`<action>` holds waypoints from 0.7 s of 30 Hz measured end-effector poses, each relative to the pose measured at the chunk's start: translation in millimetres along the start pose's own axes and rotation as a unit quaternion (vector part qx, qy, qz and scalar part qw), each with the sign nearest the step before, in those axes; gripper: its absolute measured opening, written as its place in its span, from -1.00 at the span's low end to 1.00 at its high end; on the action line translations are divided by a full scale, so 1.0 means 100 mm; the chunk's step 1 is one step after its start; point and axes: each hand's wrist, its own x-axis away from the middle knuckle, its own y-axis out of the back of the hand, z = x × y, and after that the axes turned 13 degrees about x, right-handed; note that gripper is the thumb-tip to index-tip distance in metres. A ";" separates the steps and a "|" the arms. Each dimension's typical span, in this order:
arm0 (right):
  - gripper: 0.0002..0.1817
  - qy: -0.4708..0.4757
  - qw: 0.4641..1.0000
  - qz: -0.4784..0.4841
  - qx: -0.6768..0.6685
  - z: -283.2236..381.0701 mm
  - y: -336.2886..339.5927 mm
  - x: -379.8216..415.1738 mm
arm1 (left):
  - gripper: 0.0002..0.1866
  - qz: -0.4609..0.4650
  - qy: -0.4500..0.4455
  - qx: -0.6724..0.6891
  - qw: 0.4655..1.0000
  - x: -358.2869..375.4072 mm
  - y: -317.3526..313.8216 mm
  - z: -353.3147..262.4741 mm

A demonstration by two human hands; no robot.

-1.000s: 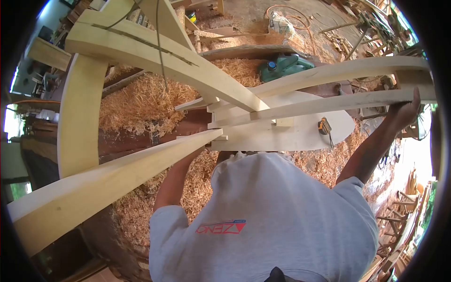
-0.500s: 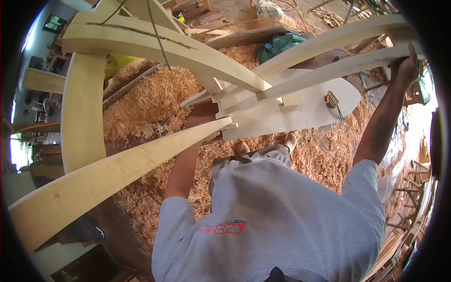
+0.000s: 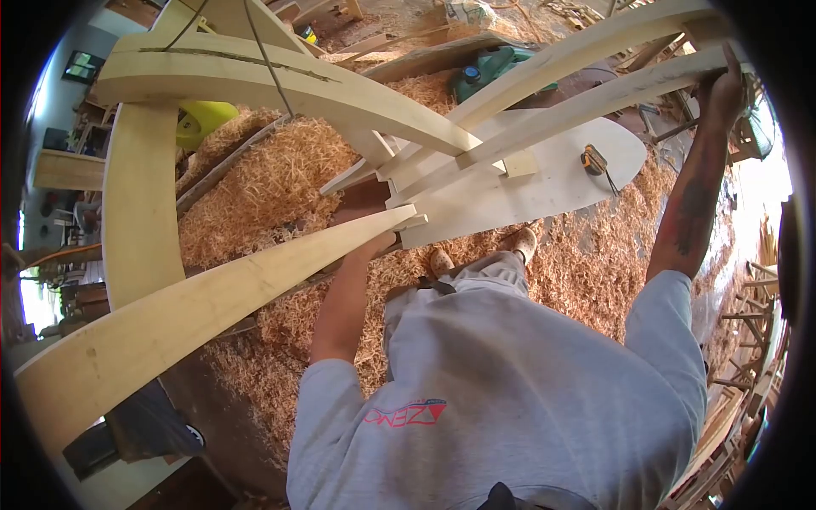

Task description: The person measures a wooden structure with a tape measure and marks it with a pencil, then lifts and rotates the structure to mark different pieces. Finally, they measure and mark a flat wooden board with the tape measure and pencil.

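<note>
My right hand (image 3: 722,95) wraps round the far right end of a curved, pale wooden beam (image 3: 586,102), with one finger pointing up along the wood. My left hand (image 3: 384,245) is low in the middle, at the narrow end of a tapered wooden piece (image 3: 229,293); its fingers are hidden behind the wood. The beam joins other curved members, including a thick cracked one (image 3: 280,81) and an upper rail (image 3: 578,55). Below them lies a white board with a rounded end (image 3: 578,149). A yellow-and-black tape measure (image 3: 593,160) rests on that board.
Wood shavings (image 3: 263,183) cover much of the floor around my feet. A green container with a blue cap (image 3: 484,75) stands behind the frame. A yellow object (image 3: 202,121) shows behind the left upright (image 3: 140,204). Stacked timber (image 3: 748,340) lines the right side.
The frame, board and tape measure sit slightly higher and further left in the view. My right hand shifts the same way, still on the beam. A little more of my left wrist shows.
</note>
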 end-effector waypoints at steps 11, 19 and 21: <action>-0.48 -0.031 0.999 -0.024 -0.035 -0.30 -0.28 0.04 | -0.56 0.042 0.054 0.017 0.997 0.05 0.13 -0.19; -0.67 -0.446 0.691 0.015 -0.568 0.51 0.41 -0.16 | -0.52 0.075 0.057 0.013 0.996 0.05 0.12 -0.16; -0.66 -0.449 0.680 0.020 -0.580 0.52 0.39 -0.15 | -0.52 0.070 0.051 0.006 0.996 0.03 0.11 -0.14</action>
